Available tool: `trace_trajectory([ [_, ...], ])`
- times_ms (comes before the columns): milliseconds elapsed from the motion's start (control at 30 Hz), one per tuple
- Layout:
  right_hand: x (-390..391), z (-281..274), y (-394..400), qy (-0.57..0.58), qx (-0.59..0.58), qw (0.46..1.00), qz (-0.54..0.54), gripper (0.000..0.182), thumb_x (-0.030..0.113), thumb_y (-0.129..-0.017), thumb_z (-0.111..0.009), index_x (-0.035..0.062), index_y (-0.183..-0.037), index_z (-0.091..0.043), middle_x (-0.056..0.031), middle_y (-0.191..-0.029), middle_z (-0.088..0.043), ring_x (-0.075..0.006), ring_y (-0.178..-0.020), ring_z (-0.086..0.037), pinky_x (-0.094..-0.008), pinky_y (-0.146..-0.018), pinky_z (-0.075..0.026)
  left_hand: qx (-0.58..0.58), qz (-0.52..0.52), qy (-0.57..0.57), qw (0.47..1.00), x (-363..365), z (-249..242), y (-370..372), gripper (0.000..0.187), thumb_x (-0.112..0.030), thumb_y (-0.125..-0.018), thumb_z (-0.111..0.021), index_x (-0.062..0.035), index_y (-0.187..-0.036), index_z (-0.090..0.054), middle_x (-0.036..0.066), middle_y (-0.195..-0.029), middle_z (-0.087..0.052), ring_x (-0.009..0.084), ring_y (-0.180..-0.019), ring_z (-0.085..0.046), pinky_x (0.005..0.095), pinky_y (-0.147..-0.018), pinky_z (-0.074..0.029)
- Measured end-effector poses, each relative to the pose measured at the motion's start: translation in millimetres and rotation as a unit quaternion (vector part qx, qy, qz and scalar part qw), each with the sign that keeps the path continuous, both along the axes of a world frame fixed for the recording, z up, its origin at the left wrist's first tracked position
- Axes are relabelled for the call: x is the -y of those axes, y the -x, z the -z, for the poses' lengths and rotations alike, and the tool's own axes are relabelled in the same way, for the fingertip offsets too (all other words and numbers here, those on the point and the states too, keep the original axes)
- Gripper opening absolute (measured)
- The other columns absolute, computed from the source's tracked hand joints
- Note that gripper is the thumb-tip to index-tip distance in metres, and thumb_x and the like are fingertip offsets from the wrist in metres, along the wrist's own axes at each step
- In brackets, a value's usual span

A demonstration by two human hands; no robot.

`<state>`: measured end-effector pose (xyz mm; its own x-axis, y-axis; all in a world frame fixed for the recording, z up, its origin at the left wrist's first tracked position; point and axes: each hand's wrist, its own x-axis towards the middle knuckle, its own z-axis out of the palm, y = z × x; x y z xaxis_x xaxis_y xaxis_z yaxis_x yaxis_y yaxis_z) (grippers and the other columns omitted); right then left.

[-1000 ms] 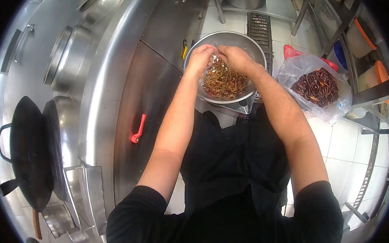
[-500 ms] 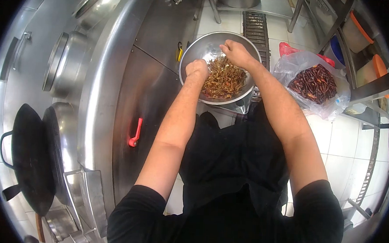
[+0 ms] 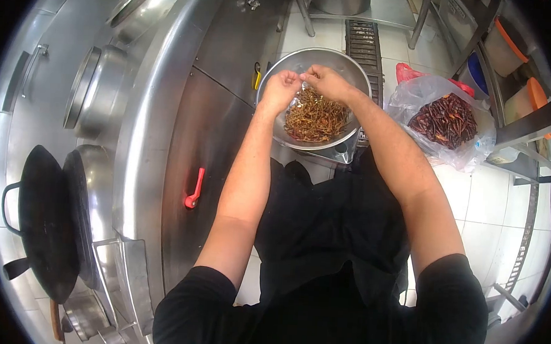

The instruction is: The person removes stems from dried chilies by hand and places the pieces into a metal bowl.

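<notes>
Your left hand (image 3: pixel 281 88) and right hand (image 3: pixel 327 82) came together at the fingertips over the steel bowl (image 3: pixel 349 67), fingers bent inward, though I couldn't tell whether either had closed on anything. Just below them lay the dried stalky pile (image 3: pixel 317 117); right of your right hand sat dark red chillies (image 3: pixel 444 120) in a plastic bag (image 3: pixel 407 98).

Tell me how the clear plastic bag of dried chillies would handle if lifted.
The clear plastic bag will likely be floppy, since its thin sides sag in folds. It may be light for its bulk, as the dried chillies look shrivelled. Its wide-open mouth suggests some could spill if it were raised by one side.
</notes>
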<state>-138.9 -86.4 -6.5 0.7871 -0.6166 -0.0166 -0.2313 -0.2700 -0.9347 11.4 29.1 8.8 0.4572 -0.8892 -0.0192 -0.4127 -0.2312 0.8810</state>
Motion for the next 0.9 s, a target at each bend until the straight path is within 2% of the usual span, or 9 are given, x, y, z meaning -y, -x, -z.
trace_trajectory([
  [67, -3, 3, -2, 0.030, 0.016, 0.999, 0.006, 0.034, 0.038, -0.101, -0.063, 0.0040, -0.099, -0.064, -0.0084, -0.082, -0.066, -0.0167, -0.079, -0.061, -0.0368, -0.071, -0.049, 0.022, 0.023, -0.006, 0.999, 0, -3, 4, 0.021, -0.018, -0.094, -0.071, -0.0006, -0.106, -0.070, 0.004, -0.091, -0.072, 0.0080, -0.080, -0.063, 0.0261, -0.075, -0.052],
  [200, 1, -7, 5, -0.146, 0.010, 0.989, -0.006, 0.028, 0.036, -0.104, -0.060, 0.0083, -0.097, -0.062, -0.0030, -0.079, -0.059, -0.0109, -0.069, -0.054, -0.0299, -0.056, -0.042, -0.011, 0.047, -0.001, 0.999, 3, 2, 2, 0.023, -0.017, -0.095, -0.071, -0.0008, -0.110, -0.070, 0.001, -0.093, -0.071, 0.0076, -0.083, -0.062, 0.0258, -0.077, -0.052],
  [300, 5, -6, 7, -0.212, 0.042, 0.976, 0.016, 0.023, 0.032, -0.105, -0.058, 0.0099, -0.098, -0.059, -0.0012, -0.082, -0.057, -0.0084, -0.062, -0.048, -0.0263, -0.049, -0.036, 0.043, 0.037, -0.010, 0.998, 0, 10, -11, 0.021, -0.017, -0.093, -0.070, -0.0059, -0.111, -0.072, 0.006, -0.095, -0.075, 0.0144, -0.086, -0.068, 0.0304, -0.081, -0.054],
  [400, 15, -5, 7, -0.304, 0.092, 0.948, 0.030, 0.017, 0.027, -0.105, -0.055, 0.0105, -0.100, -0.056, 0.0000, -0.085, -0.056, -0.0063, -0.058, -0.042, -0.0240, -0.046, -0.031, 0.273, 0.033, -0.147, 0.950, -4, 21, -25, 0.019, -0.016, -0.090, -0.070, -0.0124, -0.107, -0.076, 0.011, -0.100, -0.077, 0.0241, -0.092, -0.073, 0.0363, -0.085, -0.056],
  [467, 20, -7, 9, -0.342, 0.122, 0.931, 0.028, 0.014, 0.023, -0.106, -0.053, 0.0123, -0.098, -0.051, 0.0022, -0.082, -0.054, -0.0031, -0.055, -0.035, -0.0213, -0.043, -0.023, 0.281, 0.050, -0.223, 0.932, -7, 28, -29, 0.019, -0.018, -0.087, -0.070, -0.0160, -0.104, -0.078, 0.015, -0.108, -0.075, 0.0309, -0.102, -0.072, 0.0412, -0.091, -0.056],
  [567, 16, -17, 14, -0.329, 0.095, 0.939, 0.036, 0.009, 0.019, -0.105, -0.052, 0.0106, -0.104, -0.055, 0.0011, -0.086, -0.055, -0.0036, -0.056, -0.036, -0.0208, -0.045, -0.024, 0.313, 0.123, -0.326, 0.884, -5, 23, -18, 0.026, -0.019, -0.087, -0.070, -0.0156, -0.112, -0.077, 0.015, -0.119, -0.073, 0.0321, -0.112, -0.070, 0.0420, -0.098, -0.055],
  [700, 16, -14, 15, -0.299, 0.038, 0.954, 0.002, 0.011, 0.018, -0.103, -0.052, 0.0096, -0.108, -0.057, 0.0010, -0.087, -0.056, -0.0043, -0.058, -0.038, -0.0208, -0.047, -0.026, 0.359, 0.078, -0.343, 0.864, 0, 37, -6, 0.024, -0.020, -0.088, -0.068, -0.0150, -0.109, -0.078, 0.014, -0.113, -0.075, 0.0333, -0.110, -0.070, 0.0437, -0.098, -0.055],
  [833, 16, -10, 16, -0.247, 0.005, 0.969, 0.003, 0.015, 0.020, -0.102, -0.053, 0.0089, -0.105, -0.062, 0.0023, -0.086, -0.060, -0.0079, -0.067, -0.047, -0.0257, -0.057, -0.040, 0.349, 0.059, -0.356, 0.865, 2, 35, -8, 0.027, -0.018, -0.090, -0.063, -0.0084, -0.111, -0.077, 0.019, -0.116, -0.073, 0.0361, -0.112, -0.069, 0.0456, -0.098, -0.054],
  [900, 17, -10, 15, -0.257, 0.010, 0.966, -0.003, 0.012, 0.016, -0.102, -0.053, 0.0084, -0.106, -0.061, 0.0018, -0.087, -0.059, -0.0059, -0.062, -0.045, -0.0229, -0.053, -0.035, 0.344, 0.060, -0.370, 0.861, 2, 29, -10, 0.030, -0.017, -0.088, -0.065, -0.0049, -0.113, -0.076, 0.021, -0.119, -0.072, 0.0354, -0.113, -0.069, 0.0445, -0.098, -0.055],
])
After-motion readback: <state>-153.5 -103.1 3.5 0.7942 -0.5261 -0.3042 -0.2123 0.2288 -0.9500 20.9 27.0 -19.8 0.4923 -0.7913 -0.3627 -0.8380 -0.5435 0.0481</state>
